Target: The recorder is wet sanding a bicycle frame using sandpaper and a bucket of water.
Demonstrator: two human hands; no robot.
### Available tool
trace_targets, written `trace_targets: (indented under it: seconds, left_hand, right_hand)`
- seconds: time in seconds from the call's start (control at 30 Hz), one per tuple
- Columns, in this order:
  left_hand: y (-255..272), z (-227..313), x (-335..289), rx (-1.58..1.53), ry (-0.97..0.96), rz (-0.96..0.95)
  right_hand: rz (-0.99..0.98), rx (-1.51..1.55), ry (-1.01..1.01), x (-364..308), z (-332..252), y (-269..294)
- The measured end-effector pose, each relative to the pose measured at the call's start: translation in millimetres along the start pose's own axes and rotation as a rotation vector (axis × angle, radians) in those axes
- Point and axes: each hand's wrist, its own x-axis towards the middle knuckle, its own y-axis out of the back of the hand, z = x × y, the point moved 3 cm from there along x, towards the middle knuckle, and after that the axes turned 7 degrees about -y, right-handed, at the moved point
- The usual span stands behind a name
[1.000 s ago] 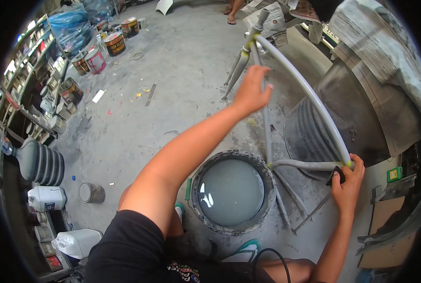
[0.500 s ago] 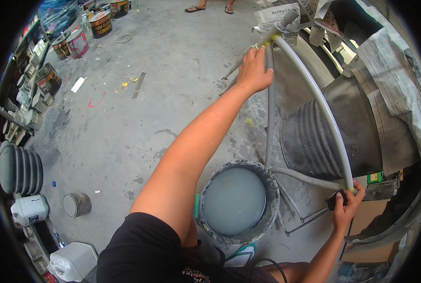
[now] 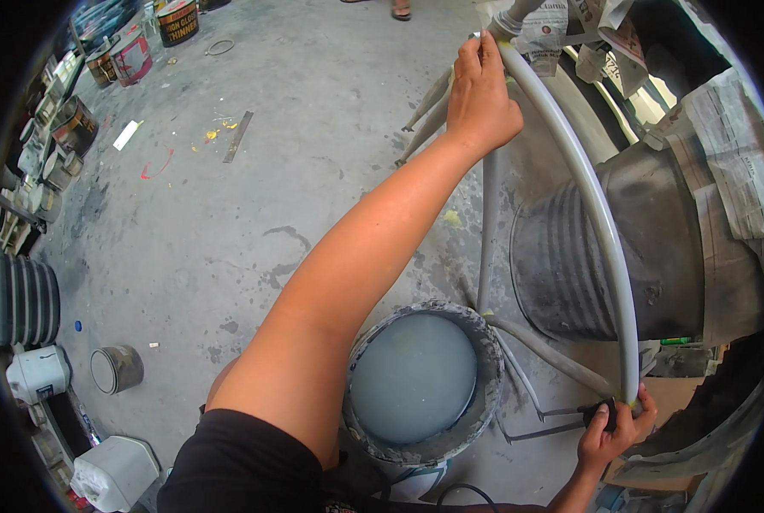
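**Two hands on a grey curved tube over a stained workshop floor**

The place is a workshop with a grey concrete floor [image 3: 228,214], marked by dark stains and some yellow and red spots. I see my two bare hands on one long grey curved tube [image 3: 600,222], which bends like an arch on the right part of the view.

My left hand [image 3: 480,94] is stretched far forward. Its fingers are closed around the upper end of the tube, and just beyond the fingertips there is crumpled newspaper [image 3: 562,21]. My right hand [image 3: 611,432] is low and close to my body. Its fingers are wrapped around the lower end of the tube, and a small black object sits against them; I cannot tell what it is.

Between the two hands, on the right of the tube, stands a dark ribbed cylinder [image 3: 609,256] with newspaper on its far side. To the left of my right fingers, near to them, is a round bucket [image 3: 420,385] with a crusted rim, filled with pale grey paint. Thin grey bars [image 3: 487,231] run down from under my left hand toward the bucket.

Well apart from both hands, along the left edge, stand paint cans [image 3: 177,21], a small open tin [image 3: 115,368] and white jugs [image 3: 117,470].
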Motion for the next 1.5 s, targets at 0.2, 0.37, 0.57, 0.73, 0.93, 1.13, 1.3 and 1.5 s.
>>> trace_targets:
  seconds: [0.2,0.37,0.57,0.73,0.93,1.13,1.3,1.5]
  left_hand:
    - [-16.8,3.9,-3.1,-0.044,-0.040,0.029]
    - [-19.3,0.7,-8.1,0.010,-0.102,0.042]
    - [-16.2,-1.0,-9.0,-0.043,-0.125,0.052]
    - [-15.9,-7.7,-11.7,-0.085,-0.131,0.085]
    - [-18.2,-9.6,-23.6,0.108,-0.036,0.015]
    - [-13.3,-13.0,-28.0,0.173,-0.073,-0.104]
    - [-2.7,-15.0,-32.0,0.115,0.043,-0.441]
    - [26.3,-12.9,-30.0,0.083,-0.059,-0.749]
  right_hand:
    - [-0.009,-0.037,0.012,4.3,8.1,5.6]
    - [-0.023,-0.019,0.002,3.3,15.5,2.1]
    - [-0.019,-0.021,0.010,4.3,16.6,3.0]
    - [-0.011,-0.025,0.033,6.9,17.1,2.5]
    - [-0.005,0.067,-0.010,10.6,21.3,-2.0]
    - [-0.059,0.109,-0.009,33.4,41.8,-7.8]
    - [-0.055,0.162,-0.034,60.0,78.6,-27.2]
    - [-0.018,0.164,-0.076,75.6,95.3,-31.2]
